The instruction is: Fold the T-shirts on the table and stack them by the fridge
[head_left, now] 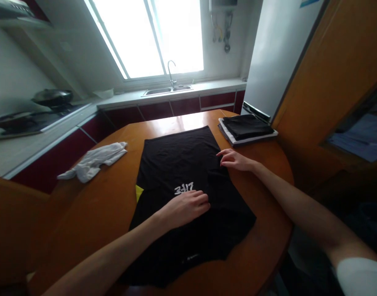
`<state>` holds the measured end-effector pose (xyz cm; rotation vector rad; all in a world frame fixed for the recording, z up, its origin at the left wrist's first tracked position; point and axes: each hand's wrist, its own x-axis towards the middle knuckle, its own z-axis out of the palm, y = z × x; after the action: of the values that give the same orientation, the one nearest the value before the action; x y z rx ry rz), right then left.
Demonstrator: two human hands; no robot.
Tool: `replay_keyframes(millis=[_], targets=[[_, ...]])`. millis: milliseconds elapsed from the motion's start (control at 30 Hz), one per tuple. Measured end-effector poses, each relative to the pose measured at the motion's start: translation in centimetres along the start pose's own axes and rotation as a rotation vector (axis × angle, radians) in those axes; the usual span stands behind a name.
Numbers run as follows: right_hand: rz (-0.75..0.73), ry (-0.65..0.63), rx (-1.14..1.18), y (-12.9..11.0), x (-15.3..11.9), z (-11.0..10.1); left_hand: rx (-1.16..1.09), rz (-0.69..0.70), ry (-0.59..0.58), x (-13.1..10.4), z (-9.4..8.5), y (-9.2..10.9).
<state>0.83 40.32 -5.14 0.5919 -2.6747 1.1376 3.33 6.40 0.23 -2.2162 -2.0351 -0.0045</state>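
Observation:
A black shirt [176,160] with white lettering and a small yellow patch at its left edge lies spread on the wooden table [86,213]. My left hand [190,207] rests on the middle of the shirt, just below the lettering, its fingers curled together; whether they pinch cloth cannot be made out. At the shirt's right edge is my right hand [233,159], fingers apart, its fingertips touching or just over the cloth.
A crumpled white cloth [97,160] lies at the table's left. Folded clothes [247,127], black on top, are stacked at the back right. Beyond are a counter with a sink [166,91], a stove with a pan [53,97], and a refrigerator [274,53].

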Motion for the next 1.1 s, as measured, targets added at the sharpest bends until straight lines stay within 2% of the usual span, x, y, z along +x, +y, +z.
replay_keyframes(millis=[167, 267, 333, 400, 467, 533, 667, 833, 933, 1100], targets=[[0.023, 0.069, -0.100, 0.6, 0.4, 1.1, -0.081, 0.032, -0.051, 0.0, -1.1, 0.2], [0.034, 0.128, -0.129, 1.1, 0.8, 1.7, -0.182, -0.010, -0.051, 0.5, -1.3, -0.6], [0.046, 0.200, -0.135, 1.4, 0.9, 1.8, -0.260, -0.141, 0.045, 1.4, -0.7, -1.9], [0.070, 0.317, -0.141, 1.6, 1.0, 1.7, -0.308, -0.338, 0.178, 2.6, 0.3, -3.4], [0.085, 0.404, -0.146, 1.8, 1.0, 1.5, -0.323, -0.518, 0.253, 3.8, 1.5, -4.7], [0.080, 0.390, -0.140, 1.9, 1.0, 1.3, -0.317, -0.609, 0.229, 4.8, 2.5, -5.5], [0.137, 0.266, -0.148, 1.5, 1.1, 1.3, -0.300, -0.638, 0.173, 5.6, 3.5, -5.7], [0.276, 0.259, -0.245, 0.9, 1.4, 1.5, -0.360, -0.731, 0.245, 5.7, 4.5, -5.5], [0.286, 0.272, -0.280, 0.9, 1.4, 1.6, -0.380, -0.773, 0.276, 5.7, 5.2, -5.7], [0.270, 0.264, -0.378, 0.6, 1.0, 1.6, -0.417, -0.733, 0.314, 5.6, 5.6, -6.0]])
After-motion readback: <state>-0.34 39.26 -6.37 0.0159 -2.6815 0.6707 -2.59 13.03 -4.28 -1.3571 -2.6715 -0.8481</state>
